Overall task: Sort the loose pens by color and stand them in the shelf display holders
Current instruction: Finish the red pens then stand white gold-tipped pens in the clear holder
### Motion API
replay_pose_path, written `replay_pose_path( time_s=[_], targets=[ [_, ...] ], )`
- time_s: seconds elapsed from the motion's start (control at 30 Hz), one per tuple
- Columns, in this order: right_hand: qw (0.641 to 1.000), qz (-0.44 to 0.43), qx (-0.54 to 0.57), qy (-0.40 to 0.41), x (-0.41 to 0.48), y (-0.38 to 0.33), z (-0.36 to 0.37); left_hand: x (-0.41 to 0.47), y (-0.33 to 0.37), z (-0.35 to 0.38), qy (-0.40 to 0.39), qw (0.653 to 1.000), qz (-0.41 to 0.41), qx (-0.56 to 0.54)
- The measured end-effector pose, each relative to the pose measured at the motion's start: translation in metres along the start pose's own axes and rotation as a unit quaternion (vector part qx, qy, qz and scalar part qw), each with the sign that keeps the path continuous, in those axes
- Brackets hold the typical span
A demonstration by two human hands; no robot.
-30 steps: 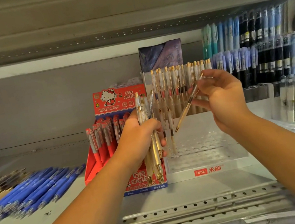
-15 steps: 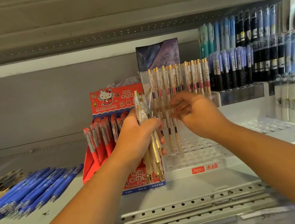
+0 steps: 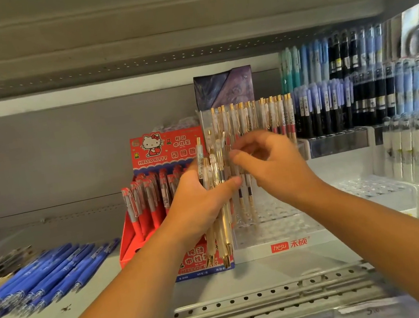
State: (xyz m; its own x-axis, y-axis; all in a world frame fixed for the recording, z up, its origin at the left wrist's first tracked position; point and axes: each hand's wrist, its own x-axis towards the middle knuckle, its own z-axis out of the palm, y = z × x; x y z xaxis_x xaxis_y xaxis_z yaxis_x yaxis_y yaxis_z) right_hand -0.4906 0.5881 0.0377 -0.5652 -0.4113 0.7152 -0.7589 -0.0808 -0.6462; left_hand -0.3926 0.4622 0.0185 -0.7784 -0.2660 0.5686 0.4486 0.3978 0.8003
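At centre frame the left hand (image 3: pixel 198 203) still grips the gold pens (image 3: pixel 221 211) before the clear holder (image 3: pixel 275 230), while the right hand (image 3: pixel 277 170), raising one pen a second ago, now curls blurred beside them, grasp unclear.

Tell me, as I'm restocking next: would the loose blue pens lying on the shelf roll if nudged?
Probably: the blue pens look round-barrelled and lie loose on the flat shelf. Packed side by side, they may check each other. Likely stiff and light.
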Motion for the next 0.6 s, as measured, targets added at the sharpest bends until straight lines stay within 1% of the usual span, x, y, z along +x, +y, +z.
replay_pose_path(
  time_s=[0.07,0.13,0.3,0.43,0.5,0.6],
  targets=[
    [0.996,0.055,0.07,-0.034,-0.0026,-0.0073,0.0043,0.0001,-0.0003,0.0007,-0.015,1.0,0.013,-0.001],
    [0.99,0.091,0.096,-0.045,-0.0036,-0.01,0.0064,0.0004,-0.0015,0.0011,-0.018,1.0,0.016,-0.008],
    [0.986,0.119,0.104,-0.05,-0.0009,-0.0102,0.0039,0.0025,-0.0039,-0.0007,-0.03,0.999,0.029,0.018],
    [0.972,0.164,0.154,-0.06,0.0001,-0.0067,0.004,0.0032,-0.0044,-0.0003,-0.03,0.999,0.028,0.01],
    [0.967,0.175,0.18,-0.042,0.0003,-0.004,0.0033,0.0026,-0.0052,0.0001,-0.025,1.0,0.016,0.005],
    [0.961,0.179,0.211,0.009,0.0029,-0.002,0.0004,0.002,-0.0067,0.0,-0.021,1.0,-0.007,0.001]
  ],
)
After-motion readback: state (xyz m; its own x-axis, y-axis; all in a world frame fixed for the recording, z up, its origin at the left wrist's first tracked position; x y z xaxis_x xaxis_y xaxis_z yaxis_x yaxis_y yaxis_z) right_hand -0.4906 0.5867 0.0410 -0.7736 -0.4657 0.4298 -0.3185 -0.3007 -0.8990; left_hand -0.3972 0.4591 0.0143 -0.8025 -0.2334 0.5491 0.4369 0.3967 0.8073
